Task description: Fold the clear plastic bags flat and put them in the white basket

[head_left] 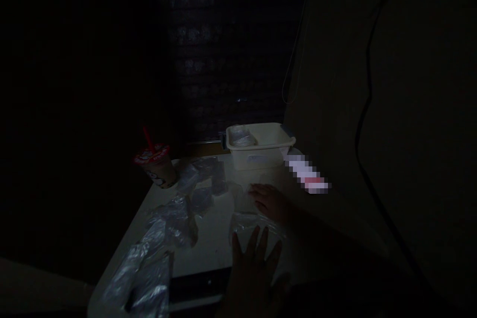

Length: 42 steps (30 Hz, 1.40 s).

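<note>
In the dim light, my left hand (255, 268) is at the bottom centre, its fingers spread over the near part of a clear plastic bag (242, 219) on the white table (216, 231). Just beyond it, my right hand (270, 202) reaches in from the right and lies palm down, fingers stretched to the left, at the far side of that bag. Neither hand is seen gripping anything. More clear plastic bags (181, 223) lie loosely on the left half of the table.
A cream plastic bin (259, 156) with clear bags inside stands at the back. On the left is a drink cup (160, 171) with a red lid and straw. A dark flat object (197, 283) lies at the near edge. A cable (367, 179) hangs on the right.
</note>
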Motion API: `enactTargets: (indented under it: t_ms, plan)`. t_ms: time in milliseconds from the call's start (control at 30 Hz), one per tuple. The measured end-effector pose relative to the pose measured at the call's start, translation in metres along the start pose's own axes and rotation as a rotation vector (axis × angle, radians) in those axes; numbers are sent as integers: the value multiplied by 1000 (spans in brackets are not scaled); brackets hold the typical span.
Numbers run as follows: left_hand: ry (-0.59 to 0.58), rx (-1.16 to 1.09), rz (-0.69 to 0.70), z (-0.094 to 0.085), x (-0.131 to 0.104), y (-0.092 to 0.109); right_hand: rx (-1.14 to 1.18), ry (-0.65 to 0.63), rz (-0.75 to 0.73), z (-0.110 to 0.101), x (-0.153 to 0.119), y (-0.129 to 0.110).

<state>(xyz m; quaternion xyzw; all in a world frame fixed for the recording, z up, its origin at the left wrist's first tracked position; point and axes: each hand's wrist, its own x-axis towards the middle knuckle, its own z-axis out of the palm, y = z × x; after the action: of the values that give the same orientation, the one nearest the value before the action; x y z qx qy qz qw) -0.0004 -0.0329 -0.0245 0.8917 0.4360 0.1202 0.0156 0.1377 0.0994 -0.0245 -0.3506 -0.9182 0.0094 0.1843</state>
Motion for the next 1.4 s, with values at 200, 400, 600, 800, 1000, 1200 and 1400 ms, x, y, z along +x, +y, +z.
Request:
enactTargets:
  t_ms: [200,400,600,800,1000,1200,1400]
  plan:
    - [-4,-7,-10,0,-2,0,-46,95,256,-5,31,26]
    - [-25,-13,-34,-3,1,3,42,158,156,-13,-4,15]
    - [-37,-23,-14,1,1,5,-8,-43,25,5,9,-6]
    - [29,42,-125,13,-1,14,-11,12,141,10,44,21]
    - [-48,-11,-61,3,1,11,57,144,272,6,20,24]
    - [21,56,-134,4,5,8,-25,24,113,8,-12,-7]
    - [49,293,-490,-13,-4,-24,-80,-28,122,2,-10,-10]
